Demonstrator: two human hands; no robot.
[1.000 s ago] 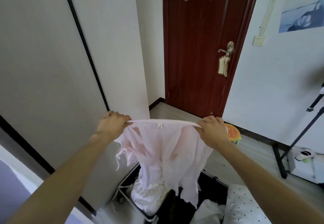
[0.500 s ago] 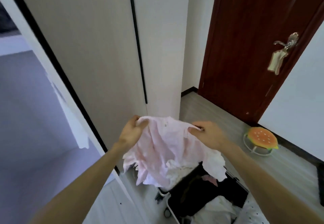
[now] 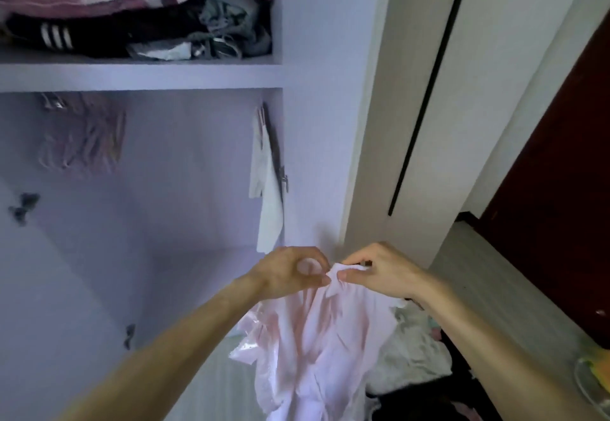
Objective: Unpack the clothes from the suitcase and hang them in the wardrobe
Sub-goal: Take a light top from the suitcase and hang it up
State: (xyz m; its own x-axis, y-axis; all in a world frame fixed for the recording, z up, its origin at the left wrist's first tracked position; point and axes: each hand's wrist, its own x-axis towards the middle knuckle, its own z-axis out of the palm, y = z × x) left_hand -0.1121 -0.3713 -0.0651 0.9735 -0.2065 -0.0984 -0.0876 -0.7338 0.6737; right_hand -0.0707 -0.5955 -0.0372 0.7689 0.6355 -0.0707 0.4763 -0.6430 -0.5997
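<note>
dark red door [image 3: 554,222] at right; burger-patterned stool [image 3: 594,374] on wooden floor [image 3: 478,262].

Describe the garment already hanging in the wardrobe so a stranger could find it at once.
Start at the open lilac wardrobe and look below its shelf. Against the right inner wall hangs a narrow white garment. Unlike the pale pink garment held in both hands, it is white and hangs untouched.
</note>
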